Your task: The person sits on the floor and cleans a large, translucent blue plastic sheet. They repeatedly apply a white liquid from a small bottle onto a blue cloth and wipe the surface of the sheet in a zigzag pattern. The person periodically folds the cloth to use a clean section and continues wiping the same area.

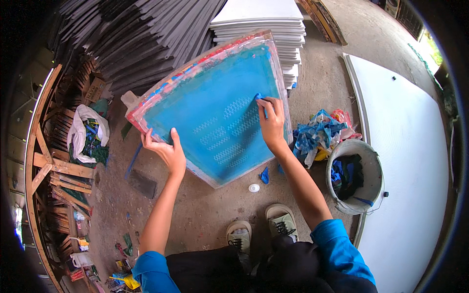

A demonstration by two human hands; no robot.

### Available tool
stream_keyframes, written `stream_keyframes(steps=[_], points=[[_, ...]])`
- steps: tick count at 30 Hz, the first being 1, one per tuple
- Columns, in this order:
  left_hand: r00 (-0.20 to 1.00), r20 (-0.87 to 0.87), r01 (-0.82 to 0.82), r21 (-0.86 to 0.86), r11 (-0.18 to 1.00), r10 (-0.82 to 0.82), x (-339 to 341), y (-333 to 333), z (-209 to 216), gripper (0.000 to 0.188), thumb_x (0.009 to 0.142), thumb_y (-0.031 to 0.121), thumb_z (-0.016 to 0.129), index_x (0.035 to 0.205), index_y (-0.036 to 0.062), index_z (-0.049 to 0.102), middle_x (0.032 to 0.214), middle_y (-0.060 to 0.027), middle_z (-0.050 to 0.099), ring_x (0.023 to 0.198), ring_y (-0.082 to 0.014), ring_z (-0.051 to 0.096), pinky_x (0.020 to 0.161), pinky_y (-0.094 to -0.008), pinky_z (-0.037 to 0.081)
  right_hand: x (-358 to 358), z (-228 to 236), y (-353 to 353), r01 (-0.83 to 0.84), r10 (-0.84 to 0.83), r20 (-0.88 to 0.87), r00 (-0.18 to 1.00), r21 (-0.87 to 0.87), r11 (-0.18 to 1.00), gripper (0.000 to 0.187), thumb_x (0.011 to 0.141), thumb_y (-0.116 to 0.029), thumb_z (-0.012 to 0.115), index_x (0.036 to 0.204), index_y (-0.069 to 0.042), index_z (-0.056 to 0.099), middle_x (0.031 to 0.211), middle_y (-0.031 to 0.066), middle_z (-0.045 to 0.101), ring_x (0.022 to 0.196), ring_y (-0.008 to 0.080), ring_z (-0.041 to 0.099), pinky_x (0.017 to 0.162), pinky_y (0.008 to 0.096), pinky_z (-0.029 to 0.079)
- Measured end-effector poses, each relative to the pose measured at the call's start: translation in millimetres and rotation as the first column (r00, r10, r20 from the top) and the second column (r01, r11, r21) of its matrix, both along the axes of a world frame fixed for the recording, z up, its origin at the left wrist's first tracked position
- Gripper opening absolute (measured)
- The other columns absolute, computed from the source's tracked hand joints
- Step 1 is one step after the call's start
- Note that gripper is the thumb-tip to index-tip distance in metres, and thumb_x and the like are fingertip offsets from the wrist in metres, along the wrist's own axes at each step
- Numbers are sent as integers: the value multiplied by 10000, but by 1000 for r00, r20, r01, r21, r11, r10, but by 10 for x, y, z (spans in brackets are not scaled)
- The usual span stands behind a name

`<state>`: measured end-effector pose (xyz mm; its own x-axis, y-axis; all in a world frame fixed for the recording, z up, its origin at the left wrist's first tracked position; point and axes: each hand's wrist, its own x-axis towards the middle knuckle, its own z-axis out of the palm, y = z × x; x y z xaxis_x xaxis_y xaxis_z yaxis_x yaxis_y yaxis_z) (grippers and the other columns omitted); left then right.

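Note:
A screen printing frame [195,115] is held up tilted in front of me, its mesh blue with pale zigzag line patterns and its border smeared red and pink. My left hand [168,151] grips the frame's lower left edge, thumb on the mesh side and fingers at the rim. My right hand [271,119] is closed in a pinch on a small blue rag [259,96], which touches the mesh near the upper right of the pattern. Most of that rag is hidden by the fingers.
Right of the frame stands a bucket [334,198] with dark and blue rags, beside crumpled stained plastic [320,134]. A white panel [405,161] lies at far right. Stacked white sheets [259,14] and dark sheets [141,39] stand behind. A blue scrap [264,176] and white cap [254,188] lie below.

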<state>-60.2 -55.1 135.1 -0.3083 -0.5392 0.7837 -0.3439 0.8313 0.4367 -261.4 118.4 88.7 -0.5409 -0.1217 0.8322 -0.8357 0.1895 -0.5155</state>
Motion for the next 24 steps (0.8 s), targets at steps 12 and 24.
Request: stream_keyframes(steps=[12, 24], points=[[985, -171, 20, 9, 1000, -18, -100, -33, -116, 540, 839, 194, 613, 1186, -2, 248, 1244, -271, 243, 1185, -382, 280, 965, -506, 269, -89, 81, 24, -75, 75, -51, 996, 12, 997, 228, 722, 67, 619, 936, -12, 610, 928, 126, 575, 835, 270, 560, 706, 342, 470], [989, -148, 18, -15, 1000, -20, -87, -46, -142, 669, 756, 233, 718, 1193, 12, 262, 1221, -219, 251, 1189, -372, 269, 962, -519, 273, -91, -9, -131, 34, -36, -24, 999, -80, 996, 130, 714, 40, 654, 819, -27, 617, 791, 78, 565, 753, 234, 548, 642, 334, 458]])
